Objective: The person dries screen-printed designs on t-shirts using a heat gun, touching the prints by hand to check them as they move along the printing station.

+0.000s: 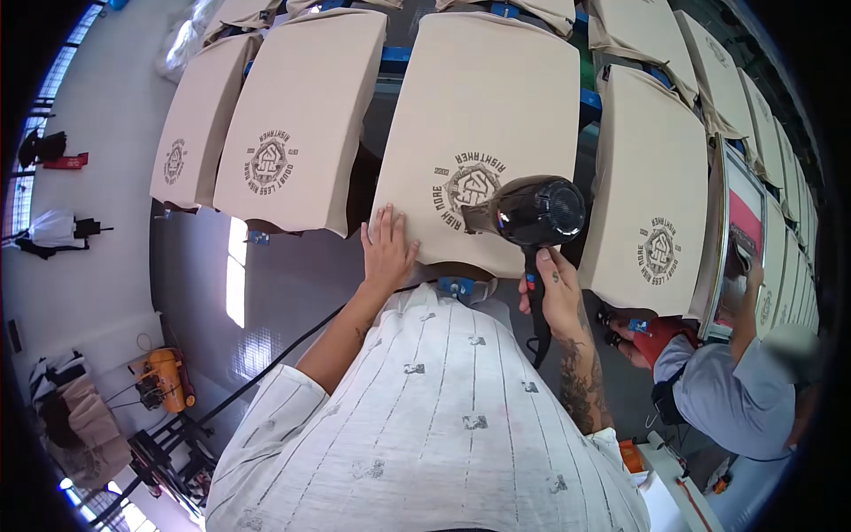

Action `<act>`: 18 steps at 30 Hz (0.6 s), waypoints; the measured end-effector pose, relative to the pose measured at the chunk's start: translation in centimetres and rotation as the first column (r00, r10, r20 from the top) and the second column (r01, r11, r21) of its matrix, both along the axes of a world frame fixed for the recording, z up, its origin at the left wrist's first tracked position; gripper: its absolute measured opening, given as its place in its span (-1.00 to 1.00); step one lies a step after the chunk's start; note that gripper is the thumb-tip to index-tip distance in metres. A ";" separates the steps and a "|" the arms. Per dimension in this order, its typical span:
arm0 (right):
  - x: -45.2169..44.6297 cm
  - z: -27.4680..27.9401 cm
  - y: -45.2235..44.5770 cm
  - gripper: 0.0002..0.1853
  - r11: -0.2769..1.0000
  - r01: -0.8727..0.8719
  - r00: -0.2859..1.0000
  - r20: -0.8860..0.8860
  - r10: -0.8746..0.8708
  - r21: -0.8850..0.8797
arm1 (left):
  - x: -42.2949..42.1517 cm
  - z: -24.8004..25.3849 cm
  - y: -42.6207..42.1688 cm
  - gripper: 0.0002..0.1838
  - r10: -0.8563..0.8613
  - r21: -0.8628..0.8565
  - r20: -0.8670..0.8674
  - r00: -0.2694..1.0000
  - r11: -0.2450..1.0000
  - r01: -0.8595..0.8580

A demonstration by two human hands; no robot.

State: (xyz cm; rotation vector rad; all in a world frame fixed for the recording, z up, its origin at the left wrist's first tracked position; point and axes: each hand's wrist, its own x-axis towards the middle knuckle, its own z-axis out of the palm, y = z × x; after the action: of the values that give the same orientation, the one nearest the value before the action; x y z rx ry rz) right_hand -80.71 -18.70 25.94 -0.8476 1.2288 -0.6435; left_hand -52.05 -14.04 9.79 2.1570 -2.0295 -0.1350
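A beige shirt (487,89) is stretched over the board in front of me, with a dark round print (465,188) near its lower edge. My right hand (554,288) is wrapped round the handle of a black hair dryer (541,211). The dryer's nozzle points left, over the right part of the print. My left hand (388,248) lies on the shirt's lower left corner, fingers spread, holding nothing.
More boards with printed beige shirts stand at left (301,97) and right (651,168). A co-worker (736,381) at right holds a framed screen (740,230). A black cable (292,348) runs by my left side. An orange compressor (166,379) stands at lower left.
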 end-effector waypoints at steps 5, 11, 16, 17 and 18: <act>-4.2 0.0 0.4 -0.51 0.991 0.122 0.992 -0.035 -0.120 0.050 | -0.2 0.2 1.9 -0.38 0.164 0.031 -0.045 0.985 0.986 -0.163; -5.5 0.5 -0.5 -0.50 0.975 0.219 0.971 -0.089 -0.222 -0.038 | 1.8 -0.2 -0.4 -0.39 0.311 0.026 -0.181 0.933 0.950 -0.312; -4.7 1.1 -2.6 -0.48 0.968 0.249 0.962 -0.104 -0.252 -0.042 | 5.1 -0.6 -3.8 -0.44 0.300 -0.076 -0.337 0.893 0.936 -0.343; -4.1 1.3 -3.3 -0.48 0.968 0.247 0.962 -0.107 -0.251 -0.044 | 5.9 -0.7 -4.3 -0.44 0.301 -0.075 -0.340 0.891 0.936 -0.345; -3.4 1.5 -4.0 -0.48 0.966 0.253 0.958 -0.124 -0.257 -0.050 | 6.5 -0.6 -4.7 -0.45 0.238 -0.091 -0.344 0.908 0.954 -0.284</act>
State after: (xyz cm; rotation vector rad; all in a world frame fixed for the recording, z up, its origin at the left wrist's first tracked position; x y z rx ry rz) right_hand -84.07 -22.69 27.46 -0.7740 1.4641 -0.8284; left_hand -45.55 -18.70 9.23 2.1263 -1.5077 -0.2870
